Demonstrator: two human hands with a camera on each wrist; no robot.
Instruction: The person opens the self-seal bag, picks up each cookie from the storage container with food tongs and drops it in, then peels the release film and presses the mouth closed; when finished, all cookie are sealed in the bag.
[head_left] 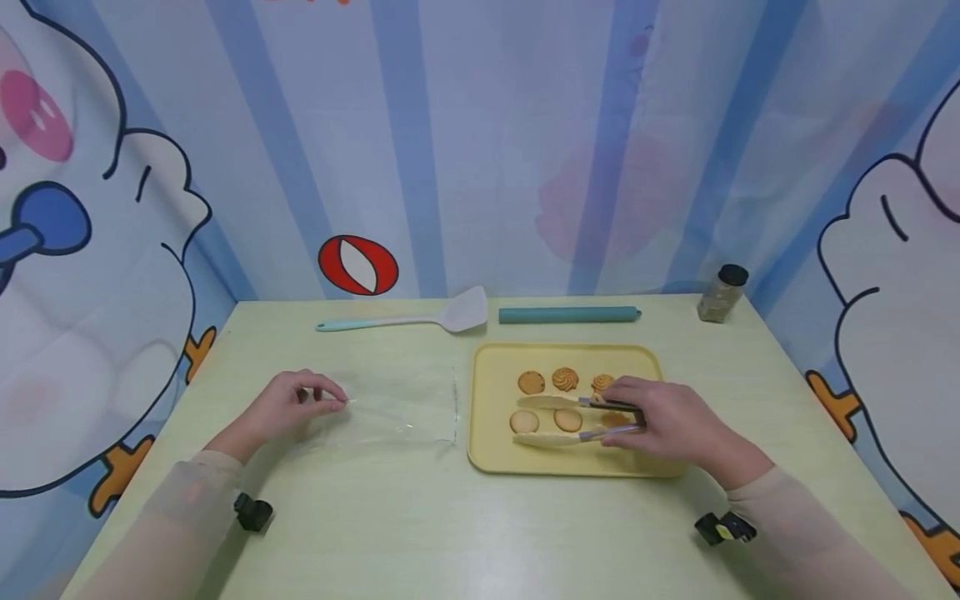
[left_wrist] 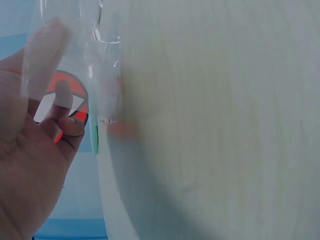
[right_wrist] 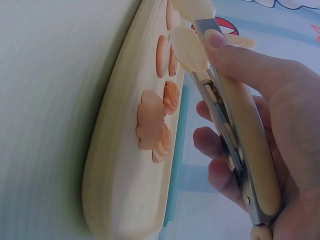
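Observation:
My left hand pinches the near-left edge of a clear plastic bag, which lies flat on the table left of the tray. In the left wrist view, the clear film stands up in front of some of the fingers. On the right, my right hand grips tongs with cream tips, spread apart above the yellow tray. Several cookies sit there in two rows, among them a round one, a swirled one and a scalloped one. The tongs hold no cookie.
Along the back lie a spatula with a mint handle and a teal rolling pin. A black-capped jar stands at the back right corner of the table. Printed curtains rise behind and on both sides.

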